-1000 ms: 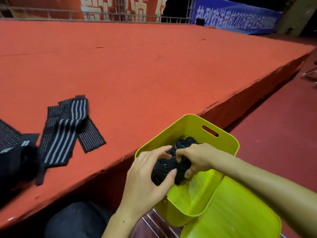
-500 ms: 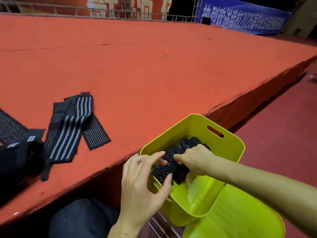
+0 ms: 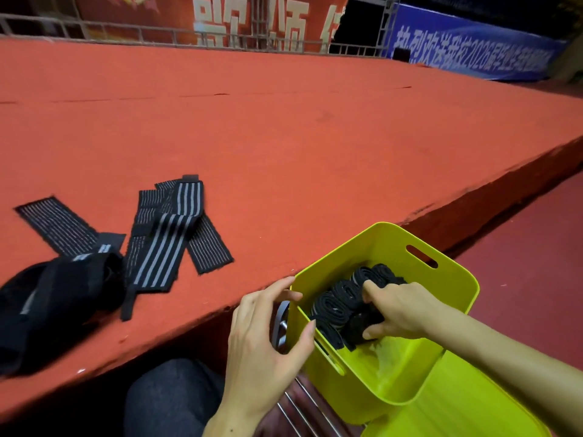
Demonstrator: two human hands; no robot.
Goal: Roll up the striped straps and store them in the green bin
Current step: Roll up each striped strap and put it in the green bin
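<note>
View: single head-worn camera | Facing: forward and down | Range: close over both hands at the green bin | Background: red platform beyond

Rolled straps in bin; flat straps on platform, left.

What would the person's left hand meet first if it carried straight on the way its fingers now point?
Most likely the near wall of the green bin: the left hand is open, fingertips aimed right at its rim. Beyond that lie the rolled straps. Depth is uncertain.
</note>
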